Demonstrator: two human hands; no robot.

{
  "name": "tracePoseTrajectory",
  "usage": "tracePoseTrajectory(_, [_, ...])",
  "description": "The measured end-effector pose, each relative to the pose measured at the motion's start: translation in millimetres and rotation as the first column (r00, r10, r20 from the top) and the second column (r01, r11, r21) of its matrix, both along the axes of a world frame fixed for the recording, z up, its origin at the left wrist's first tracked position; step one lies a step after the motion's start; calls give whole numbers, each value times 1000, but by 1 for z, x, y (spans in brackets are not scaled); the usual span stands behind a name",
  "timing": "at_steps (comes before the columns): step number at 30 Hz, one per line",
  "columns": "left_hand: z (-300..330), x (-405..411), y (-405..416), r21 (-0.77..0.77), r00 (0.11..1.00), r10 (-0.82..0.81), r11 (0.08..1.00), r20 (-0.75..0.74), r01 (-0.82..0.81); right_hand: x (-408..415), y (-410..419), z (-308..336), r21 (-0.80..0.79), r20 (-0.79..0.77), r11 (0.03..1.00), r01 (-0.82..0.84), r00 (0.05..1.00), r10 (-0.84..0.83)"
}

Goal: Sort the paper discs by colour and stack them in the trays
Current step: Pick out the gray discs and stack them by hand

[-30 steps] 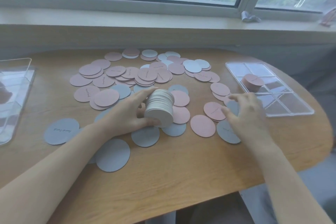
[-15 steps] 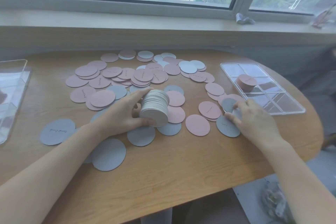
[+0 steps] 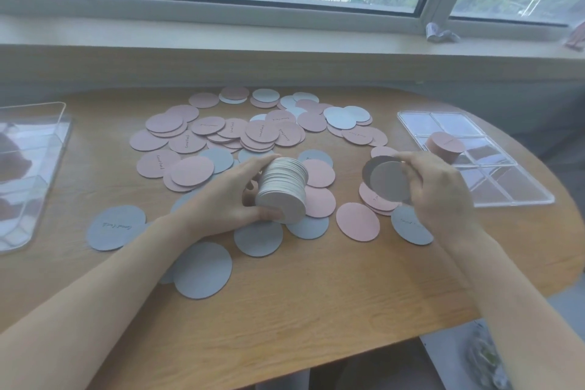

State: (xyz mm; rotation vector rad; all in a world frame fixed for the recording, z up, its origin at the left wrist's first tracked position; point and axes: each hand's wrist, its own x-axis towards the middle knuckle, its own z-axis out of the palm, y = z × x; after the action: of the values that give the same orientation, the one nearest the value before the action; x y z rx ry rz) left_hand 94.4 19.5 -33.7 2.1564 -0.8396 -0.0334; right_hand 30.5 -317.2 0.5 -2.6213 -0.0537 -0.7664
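Left hand grips a tilted stack of discs; right hand holds up two grey discs.

The stack (image 3: 282, 189) lies tipped on its side above the table's (image 3: 300, 310) middle, its long axis running from near-left to far-right, its flat round face turned toward the camera and down. The left hand (image 3: 228, 196) curls round it, fingers over the far top edge and thumb under the near edge. Just to its right, apart from it, the right hand (image 3: 440, 190) pinches two overlapping grey discs (image 3: 387, 179) by their right edge, lifted off the table, faces turned toward the camera. Loose pink and grey discs lie scattered flat around both hands. Far right, a clear tray (image 3: 493, 196) holds a short pink stack (image 3: 443, 143) in a middle compartment. Another clear tray (image 3: 41, 187) sits at the left edge.
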Motion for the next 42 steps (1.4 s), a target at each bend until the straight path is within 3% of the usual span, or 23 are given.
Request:
tracePoseTrajectory(3, [1,-1,0,-9,1000,-11,1000,-3,11,13,15,-5,-7,-11,994,-107,994,107])
tracePoseTrajectory(8, [2,-1,0,-5,1000,-18,1000,11,18,24,24,-6,-104,13,990,-91,996,93])
tracePoseTrajectory(19, [1,-1,0,-24,999,-29,999,20,30,33,34,10,-91,102,989,-115,987,124])
tracePoseTrajectory(28, [-1,1,1,-25,999,-29,999,16,29,42,56,23,106,89,966,-238,969,229])
tracePoseTrajectory(33, [1,0,1,-22,1000,-28,999,4,28,44,64,26,140,55,960,-243,970,238])
tracePoseTrajectory(38, [1,0,1,-23,1000,-29,999,0,29,43,67,24,6,183,960,-279,945,273])
tracePoseTrajectory(42, [2,-1,0,-27,1000,-21,999,-7,21,44,71,28,60,285,960,-273,926,246])
